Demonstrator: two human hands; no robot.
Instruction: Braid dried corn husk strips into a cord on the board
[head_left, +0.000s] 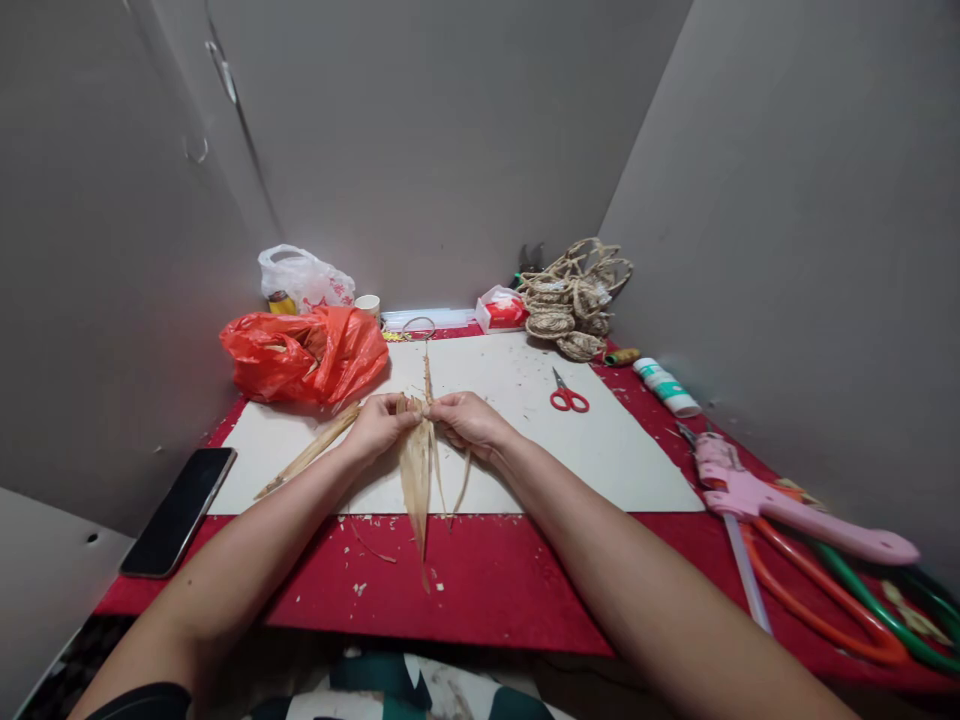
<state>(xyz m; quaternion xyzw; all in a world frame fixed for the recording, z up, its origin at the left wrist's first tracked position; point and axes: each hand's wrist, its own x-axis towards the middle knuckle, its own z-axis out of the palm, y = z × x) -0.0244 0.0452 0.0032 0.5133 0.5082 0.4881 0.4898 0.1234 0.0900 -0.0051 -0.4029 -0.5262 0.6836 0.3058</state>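
Husk bundle: pale tan dried strips, flat and papery, pinched together at the top, fanning down toward 6 o'clock. The longest strip tapers to a point past the near edge of the white board onto the red cloth. One thin stem sticks up from the pinch point toward 12 o'clock. Bundle sits at board centre, near edge.

Left hand: fingers curled in, closed on the bundle top from the 9 o'clock side, forearm coming in from 7 o'clock. Right hand: fingers curled, closed on the same pinch point from 3 o'clock, forearm from 5 o'clock. Fingertips of both hands meet at the bundle, knuckles up.

A loose husk strip lies at 8 o'clock of the left hand, slanted on the board.

Around: red scissors on the board at 2 o'clock of the right hand, apart from it. Red bag at 11 o'clock. Phone at 8 o'clock, half off the cloth edge. Woven pieces at 1 o'clock by the wall. Pink glue gun at 4 o'clock. Husk scraps scattered on the cloth.
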